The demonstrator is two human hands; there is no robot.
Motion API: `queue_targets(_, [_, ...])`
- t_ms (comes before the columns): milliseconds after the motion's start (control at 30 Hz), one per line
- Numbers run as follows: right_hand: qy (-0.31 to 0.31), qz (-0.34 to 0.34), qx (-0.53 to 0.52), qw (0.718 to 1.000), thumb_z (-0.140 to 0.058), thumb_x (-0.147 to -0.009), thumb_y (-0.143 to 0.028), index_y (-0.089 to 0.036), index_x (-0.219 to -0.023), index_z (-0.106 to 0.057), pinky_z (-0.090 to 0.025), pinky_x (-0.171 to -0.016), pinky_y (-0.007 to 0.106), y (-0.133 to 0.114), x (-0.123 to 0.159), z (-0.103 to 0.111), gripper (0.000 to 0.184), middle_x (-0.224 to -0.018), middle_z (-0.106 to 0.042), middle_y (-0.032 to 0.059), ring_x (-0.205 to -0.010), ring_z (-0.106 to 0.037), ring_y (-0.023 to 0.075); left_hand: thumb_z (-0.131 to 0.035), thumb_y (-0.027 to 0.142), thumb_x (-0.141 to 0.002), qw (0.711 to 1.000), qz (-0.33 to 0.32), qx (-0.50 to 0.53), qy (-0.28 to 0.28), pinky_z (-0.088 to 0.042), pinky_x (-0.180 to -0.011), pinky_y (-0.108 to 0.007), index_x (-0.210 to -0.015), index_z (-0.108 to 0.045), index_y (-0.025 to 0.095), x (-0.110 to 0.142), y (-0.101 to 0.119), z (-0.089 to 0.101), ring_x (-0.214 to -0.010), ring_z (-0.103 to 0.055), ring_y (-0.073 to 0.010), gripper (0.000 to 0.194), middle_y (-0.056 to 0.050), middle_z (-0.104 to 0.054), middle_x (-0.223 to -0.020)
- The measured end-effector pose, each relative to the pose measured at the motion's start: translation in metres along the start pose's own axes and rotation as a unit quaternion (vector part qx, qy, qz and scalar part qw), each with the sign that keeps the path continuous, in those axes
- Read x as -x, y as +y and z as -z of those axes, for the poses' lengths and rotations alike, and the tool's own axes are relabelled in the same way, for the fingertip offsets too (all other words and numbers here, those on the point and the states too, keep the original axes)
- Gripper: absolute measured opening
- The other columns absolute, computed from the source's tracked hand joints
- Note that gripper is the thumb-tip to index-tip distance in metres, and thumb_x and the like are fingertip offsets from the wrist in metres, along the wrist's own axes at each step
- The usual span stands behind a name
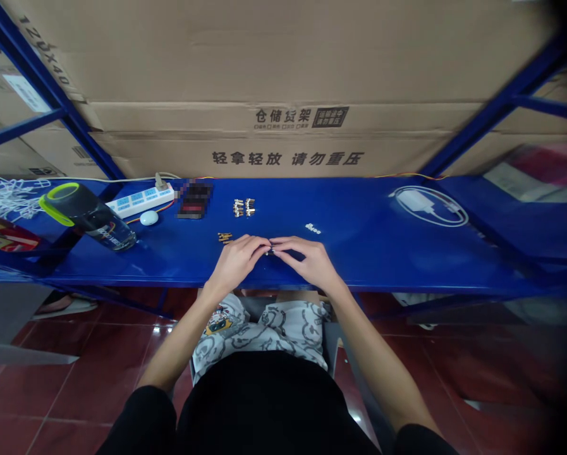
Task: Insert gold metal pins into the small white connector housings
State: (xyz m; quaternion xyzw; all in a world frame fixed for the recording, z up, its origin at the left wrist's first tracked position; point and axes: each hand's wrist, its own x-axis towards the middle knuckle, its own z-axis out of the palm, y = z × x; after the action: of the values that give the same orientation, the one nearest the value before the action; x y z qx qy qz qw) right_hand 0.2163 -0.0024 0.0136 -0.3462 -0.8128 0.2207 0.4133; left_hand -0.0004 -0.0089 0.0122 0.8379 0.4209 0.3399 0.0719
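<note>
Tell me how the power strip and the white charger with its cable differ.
The power strip is a long, straight bar; the charger has its cable looped around it. The strip has blue-marked sockets and a plug in it; the charger lies unplugged. Both are mainly white and rest on the blue table.
</note>
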Motion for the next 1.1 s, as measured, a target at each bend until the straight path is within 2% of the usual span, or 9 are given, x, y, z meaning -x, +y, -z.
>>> queue_targets(200, [0.011,0.022,0.002,1.0,-0.061,-0.098,-0.031,-0.028,-0.106,-0.079,-0.06,-0.095,0.04,0.002,0.001,-0.001,0.02,-0.109,-0.079,0.0028,-0.103,-0.075,0.0214,-0.055,0.03,-0.104,1.0,-0.011,0.019,0.018,-0.055,-0.087,-0.032,-0.111,-0.069,0.021,0.0,-0.002,-0.001,-0.094,-0.068,-0.0185,0.018,-0.003,-0.076,-0.105])
queue_targets(367, [0.033,0.028,-0.01,0.999,-0.064,-0.096,-0.027,-0.031,-0.106,-0.08,-0.061,-0.093,0.041,0.002,0.0,-0.001,0.02,-0.107,-0.08,0.0013,-0.101,-0.075,0.0226,-0.064,0.03,-0.099,0.996,0.014,0.083,0.027,-0.056,-0.083,-0.03,-0.12,-0.067,0.023,-0.001,-0.009,-0.003,-0.093,-0.07,-0.0174,0.022,-0.003,-0.075,-0.104])
queue_targets(533, [0.039,0.031,-0.017,0.999,-0.065,-0.095,-0.026,-0.032,-0.106,-0.081,-0.061,-0.091,0.042,0.001,0.0,0.0,0.02,-0.107,-0.08,0.0004,-0.099,-0.076,0.0234,-0.063,0.031,-0.1,0.996,-0.006,0.088,0.031,-0.055,-0.085,-0.032,-0.105,-0.071,0.023,-0.003,-0.008,-0.001,-0.093,-0.068,-0.018,0.013,-0.002,-0.076,-0.102])
queue_targets(733, [0.026,0.046,-0.019,0.998,-0.065,-0.095,-0.024,-0.031,-0.108,-0.08,-0.06,-0.093,0.04,0.002,0.0,-0.001,0.02,-0.109,-0.079,0.0006,-0.102,-0.075,0.0222,-0.062,0.029,-0.1,0.993,0.012,0.114,0.023,-0.053,-0.082,-0.03,-0.102,-0.071,0.022,-0.003,-0.008,-0.001,-0.09,-0.067,-0.0172,0.011,-0.002,-0.076,-0.099])
queue_targets(900, [0.023,0.017,-0.02,0.999,-0.065,-0.096,-0.027,-0.028,-0.106,-0.079,-0.059,-0.096,0.041,0.0,-0.002,-0.002,0.018,-0.114,-0.078,0.0031,-0.105,-0.075,0.0233,-0.065,0.028,-0.098,0.992,0.036,0.115,0.043,-0.054,-0.081,-0.03,-0.102,-0.072,0.023,-0.002,-0.01,-0.002,-0.089,-0.068,-0.0173,0.009,-0.002,-0.075,-0.098])
queue_targets(1100, [-0.003,-0.009,-0.002,1.0,-0.063,-0.097,-0.031,-0.028,-0.104,-0.078,-0.058,-0.089,0.038,0.002,-0.003,-0.001,0.017,-0.104,-0.08,0.0015,-0.096,-0.075,0.0216,-0.068,0.024,-0.096,0.99,0.049,0.122,0.047,-0.054,-0.08,-0.029,-0.103,-0.073,0.024,-0.002,-0.009,-0.002,-0.091,-0.068,-0.0167,0.008,0.0,-0.075,-0.096])
